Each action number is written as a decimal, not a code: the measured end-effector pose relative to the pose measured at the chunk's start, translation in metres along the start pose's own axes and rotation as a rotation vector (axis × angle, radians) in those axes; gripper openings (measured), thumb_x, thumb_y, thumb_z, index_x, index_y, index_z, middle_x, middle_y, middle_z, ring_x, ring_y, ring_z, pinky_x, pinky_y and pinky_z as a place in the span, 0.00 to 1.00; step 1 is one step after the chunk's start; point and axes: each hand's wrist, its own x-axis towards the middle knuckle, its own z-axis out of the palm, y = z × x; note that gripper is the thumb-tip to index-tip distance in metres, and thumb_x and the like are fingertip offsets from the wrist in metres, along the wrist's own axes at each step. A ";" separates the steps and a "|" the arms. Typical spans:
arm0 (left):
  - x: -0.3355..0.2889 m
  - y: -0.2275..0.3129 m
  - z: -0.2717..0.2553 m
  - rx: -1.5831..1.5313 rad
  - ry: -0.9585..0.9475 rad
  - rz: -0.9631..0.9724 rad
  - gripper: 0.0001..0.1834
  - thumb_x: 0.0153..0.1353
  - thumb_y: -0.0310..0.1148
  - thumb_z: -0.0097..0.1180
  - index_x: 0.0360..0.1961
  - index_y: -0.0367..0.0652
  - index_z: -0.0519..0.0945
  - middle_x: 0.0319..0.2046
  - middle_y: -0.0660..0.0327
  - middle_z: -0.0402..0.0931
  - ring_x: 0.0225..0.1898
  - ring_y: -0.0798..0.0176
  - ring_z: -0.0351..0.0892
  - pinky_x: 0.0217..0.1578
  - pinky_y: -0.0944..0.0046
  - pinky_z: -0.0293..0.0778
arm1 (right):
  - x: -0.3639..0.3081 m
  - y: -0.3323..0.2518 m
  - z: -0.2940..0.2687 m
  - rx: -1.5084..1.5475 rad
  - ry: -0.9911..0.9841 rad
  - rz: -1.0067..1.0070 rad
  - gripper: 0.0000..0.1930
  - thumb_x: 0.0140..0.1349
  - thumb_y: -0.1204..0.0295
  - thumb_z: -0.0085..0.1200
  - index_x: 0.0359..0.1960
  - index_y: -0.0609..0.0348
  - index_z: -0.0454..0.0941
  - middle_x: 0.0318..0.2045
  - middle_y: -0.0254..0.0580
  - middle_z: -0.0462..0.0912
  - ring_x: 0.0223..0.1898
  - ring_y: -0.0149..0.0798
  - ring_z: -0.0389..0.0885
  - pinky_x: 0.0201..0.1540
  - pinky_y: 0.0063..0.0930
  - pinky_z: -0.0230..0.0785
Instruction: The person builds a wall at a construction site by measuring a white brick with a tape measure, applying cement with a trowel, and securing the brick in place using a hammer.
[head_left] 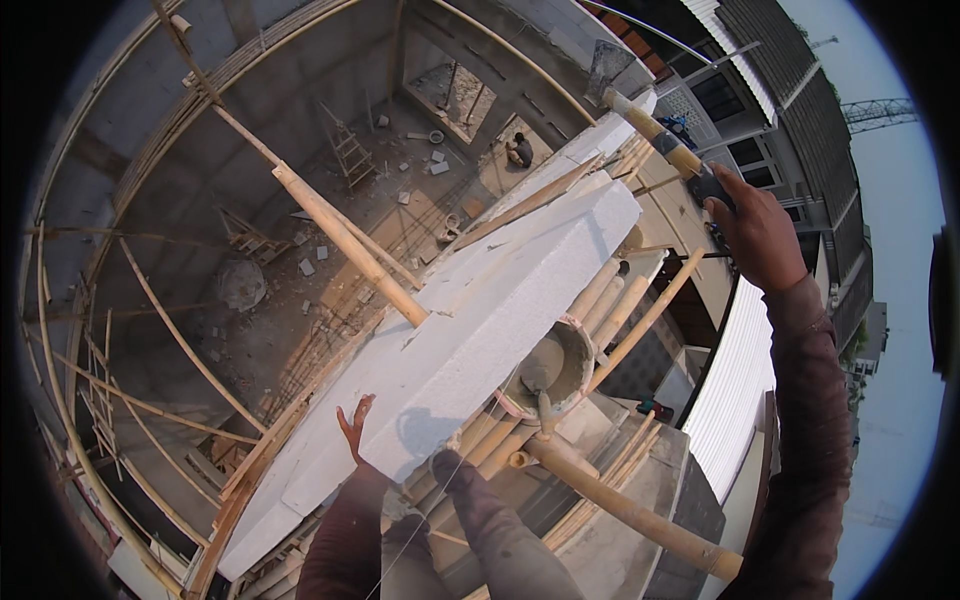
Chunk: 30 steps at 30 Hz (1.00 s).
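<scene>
My right hand (750,225) is raised at the upper right, closed around the dark grip of a long-handled tool (660,135). Its shaft is yellowish with dark bands, and a flat grey head shows at the far end, beyond the white blocks; its exact kind is unclear. My left hand (355,425) has its fingers spread and holds nothing, beside the near part of a white block wall (490,330). Whether it touches the wall I cannot tell. Right of the wall a bucket (585,365) holds grey mortar, with a trowel (542,385) in it.
I stand on bamboo scaffolding (500,445) high up. A bamboo pole (345,235) meets the wall from the left. Far below lies a floor with rubble, a wooden ladder (350,150) and a crouching person (520,150). A thin string (425,515) crosses near my legs.
</scene>
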 end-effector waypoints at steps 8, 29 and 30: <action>-0.007 -0.007 0.000 -0.003 0.046 -0.024 0.36 0.60 0.52 0.60 0.64 0.42 0.70 0.61 0.52 0.74 0.66 0.52 0.70 0.69 0.41 0.43 | 0.144 -0.129 0.096 -0.305 -0.642 0.026 0.16 0.65 0.68 0.56 0.53 0.51 0.85 0.51 0.44 0.86 0.54 0.46 0.84 0.54 0.42 0.77; -0.002 0.005 0.004 0.162 0.112 0.013 0.42 0.55 0.53 0.64 0.66 0.45 0.66 0.62 0.54 0.73 0.70 0.53 0.67 0.74 0.36 0.29 | 0.137 -0.136 0.141 -0.366 -0.688 -0.084 0.16 0.67 0.69 0.53 0.54 0.50 0.85 0.55 0.42 0.85 0.57 0.43 0.83 0.55 0.40 0.76; 0.001 0.010 0.002 0.176 0.100 0.032 0.42 0.54 0.53 0.64 0.67 0.45 0.65 0.62 0.54 0.73 0.70 0.53 0.67 0.74 0.36 0.30 | 0.134 -0.135 0.139 -0.320 -0.681 -0.064 0.16 0.67 0.68 0.53 0.54 0.50 0.85 0.55 0.42 0.85 0.57 0.43 0.83 0.55 0.40 0.76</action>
